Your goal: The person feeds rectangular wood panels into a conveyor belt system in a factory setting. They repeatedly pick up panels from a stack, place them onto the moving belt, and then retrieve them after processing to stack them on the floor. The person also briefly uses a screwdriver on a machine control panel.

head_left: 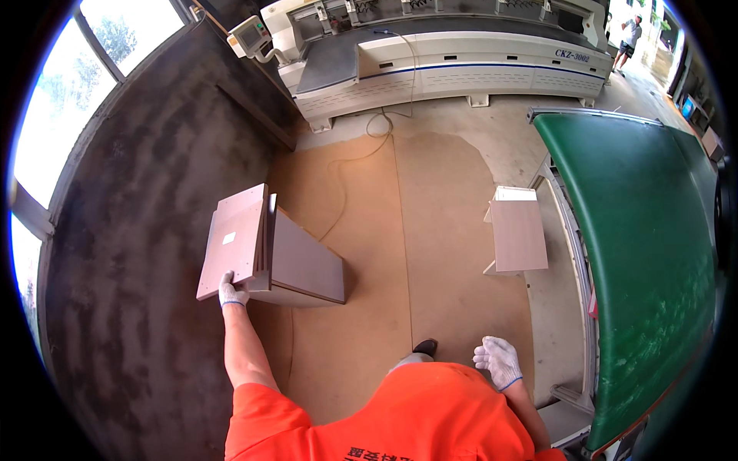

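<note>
My left hand (233, 290), in a white knit glove, grips the near edge of a light wood-grain panel (244, 219). The panel has small drilled holes and a white label, and its thin side edges show other boards layered with it. These boards lie at the top of a tall box-like cabinet piece (304, 257) standing on the floor. What the left fingers do under the edge is hidden. Near my right side hangs my right hand (500, 361), also gloved, fingers loosely bent and apart, holding nothing.
A small stand topped with a wood-grain board (520, 234) is on the right of the brown floor sheet (446, 307). Beyond it runs a green-topped conveyor table (646, 253). A long white machine (477, 73) spans the back; its cable (338, 211) trails over the floor. A person (629, 44) is far right.
</note>
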`<move>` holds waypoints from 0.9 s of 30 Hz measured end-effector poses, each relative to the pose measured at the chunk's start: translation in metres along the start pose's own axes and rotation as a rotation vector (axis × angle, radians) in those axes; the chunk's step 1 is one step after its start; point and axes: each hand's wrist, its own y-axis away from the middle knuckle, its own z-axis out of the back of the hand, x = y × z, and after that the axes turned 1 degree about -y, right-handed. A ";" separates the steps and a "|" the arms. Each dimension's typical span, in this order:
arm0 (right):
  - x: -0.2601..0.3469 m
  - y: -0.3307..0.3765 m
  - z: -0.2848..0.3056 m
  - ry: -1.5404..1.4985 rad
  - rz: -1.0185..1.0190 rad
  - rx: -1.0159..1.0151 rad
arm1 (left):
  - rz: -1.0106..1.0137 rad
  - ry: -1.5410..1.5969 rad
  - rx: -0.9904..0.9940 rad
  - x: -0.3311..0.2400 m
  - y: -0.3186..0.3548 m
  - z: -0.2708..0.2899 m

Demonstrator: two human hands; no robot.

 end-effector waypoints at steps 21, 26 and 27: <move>-0.181 0.217 0.290 0.261 0.751 -1.256 | 0.751 -1.645 2.069 0.588 0.432 0.257; -0.211 0.336 0.388 0.447 0.563 -1.791 | 0.310 -1.588 2.028 0.631 0.510 0.203; -0.217 0.355 0.398 0.469 0.481 -1.820 | 0.298 -1.625 1.914 0.634 0.503 0.204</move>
